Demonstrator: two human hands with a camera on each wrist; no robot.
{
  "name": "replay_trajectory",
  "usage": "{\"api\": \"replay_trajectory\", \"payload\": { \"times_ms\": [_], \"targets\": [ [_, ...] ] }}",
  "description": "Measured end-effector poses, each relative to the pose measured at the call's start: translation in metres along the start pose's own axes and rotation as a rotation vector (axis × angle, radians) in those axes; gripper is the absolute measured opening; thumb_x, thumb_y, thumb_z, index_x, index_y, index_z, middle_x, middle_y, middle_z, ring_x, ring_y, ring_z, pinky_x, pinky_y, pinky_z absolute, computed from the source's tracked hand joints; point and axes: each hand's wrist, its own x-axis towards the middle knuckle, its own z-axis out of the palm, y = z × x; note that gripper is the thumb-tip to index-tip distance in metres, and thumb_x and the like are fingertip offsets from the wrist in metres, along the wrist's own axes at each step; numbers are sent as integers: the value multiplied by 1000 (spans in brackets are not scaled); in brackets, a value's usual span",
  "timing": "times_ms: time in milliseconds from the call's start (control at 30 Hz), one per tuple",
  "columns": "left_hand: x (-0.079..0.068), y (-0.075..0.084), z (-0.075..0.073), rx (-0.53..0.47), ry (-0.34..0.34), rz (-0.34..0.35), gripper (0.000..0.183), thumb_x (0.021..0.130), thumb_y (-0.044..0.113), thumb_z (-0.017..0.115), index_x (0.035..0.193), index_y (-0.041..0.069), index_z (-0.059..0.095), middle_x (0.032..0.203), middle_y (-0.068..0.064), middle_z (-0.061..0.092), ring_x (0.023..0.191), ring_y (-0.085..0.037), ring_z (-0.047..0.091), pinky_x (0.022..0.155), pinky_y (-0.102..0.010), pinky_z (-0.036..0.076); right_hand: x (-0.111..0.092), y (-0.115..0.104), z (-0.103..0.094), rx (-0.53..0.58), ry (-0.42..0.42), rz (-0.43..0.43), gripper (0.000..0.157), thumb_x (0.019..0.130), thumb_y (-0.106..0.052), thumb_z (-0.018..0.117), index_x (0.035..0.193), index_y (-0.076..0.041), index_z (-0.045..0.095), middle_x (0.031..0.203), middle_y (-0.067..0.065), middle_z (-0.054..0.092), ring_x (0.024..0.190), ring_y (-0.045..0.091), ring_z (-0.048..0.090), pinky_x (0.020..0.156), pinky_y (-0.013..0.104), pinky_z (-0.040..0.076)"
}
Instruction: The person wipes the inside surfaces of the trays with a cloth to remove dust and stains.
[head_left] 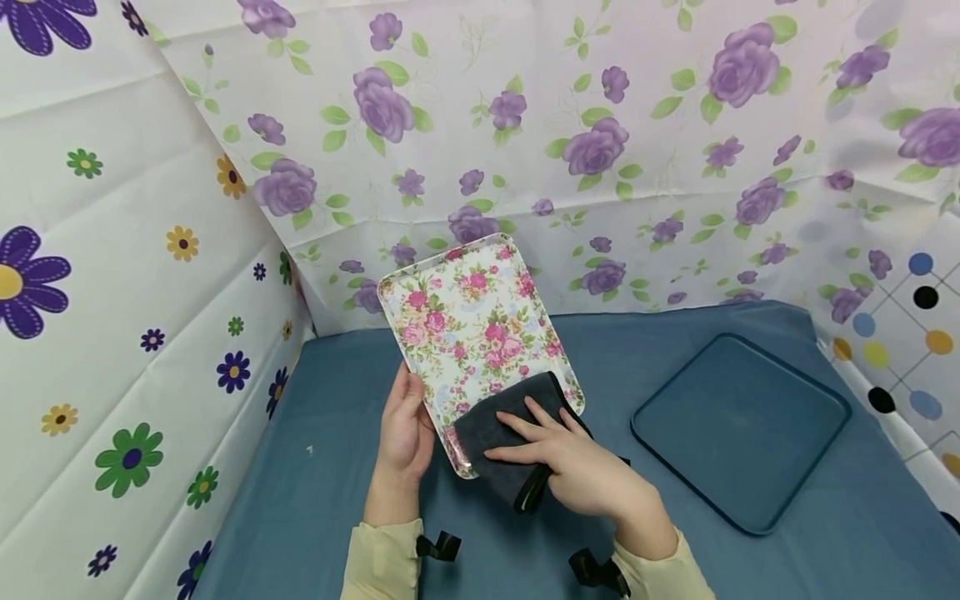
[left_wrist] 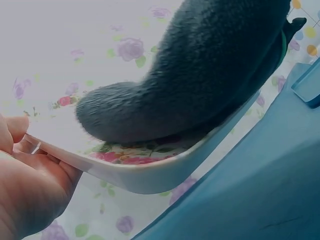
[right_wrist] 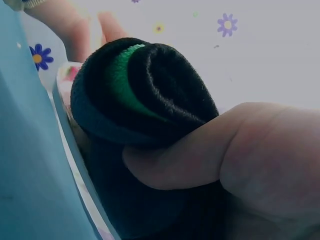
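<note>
My left hand [head_left: 406,421] grips the left edge of a white tray [head_left: 480,287] with pink flowers and a low rim. The tray is held tilted above the table, its face towards me. On its lower part lies a folded dark grey cloth [head_left: 495,429]. My right hand [head_left: 577,462] holds this cloth against the tray, fingers spread over its top. In the right wrist view, the thumb [right_wrist: 175,155] presses on the folded cloth [right_wrist: 145,95], where a green strip shows between layers. The left wrist view shows the cloth [left_wrist: 190,85] bunched inside the tray's rim [left_wrist: 150,177].
A dark blue square tray [head_left: 742,433] lies on the blue-covered table [head_left: 330,500] to the right. White sheets with purple roses [head_left: 592,146] hang behind. A flower-patterned sheet [head_left: 127,275] stands at the left, a dotted one [head_left: 911,342] at the right.
</note>
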Motion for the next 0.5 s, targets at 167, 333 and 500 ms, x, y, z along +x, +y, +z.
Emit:
{"api": "replay_trajectory", "payload": {
  "times_ms": [167, 333, 500],
  "targets": [
    [-1, 1, 0, -1, 7, -4, 65, 118, 35, 36, 174, 15, 9, 171, -13, 32, 145, -18, 51, 115, -35, 46, -7, 4, -7, 17, 15, 82, 102, 82, 31, 42, 154, -40, 59, 176, -3, 26, 164, 35, 2, 121, 79, 5],
    [-1, 1, 0, 18, 5, -12, 64, 118, 36, 36, 174, 16, 12, 167, -12, 39, 141, -18, 55, 112, -35, 49, -9, 5, -10, 24, 31, 180, 101, 82, 28, 40, 154, -40, 60, 176, -5, 24, 164, 33, 0, 122, 76, 2],
    [0, 0, -1, 25, -2, -8, 62, 119, 35, 34, 174, 15, 12, 164, -12, 43, 138, -19, 58, 108, -33, 52, -10, 7, -11, 32, 41, 206, 100, 82, 28, 39, 154, -39, 60, 176, -6, 23, 164, 33, 0, 122, 76, 1]
  ]
}}
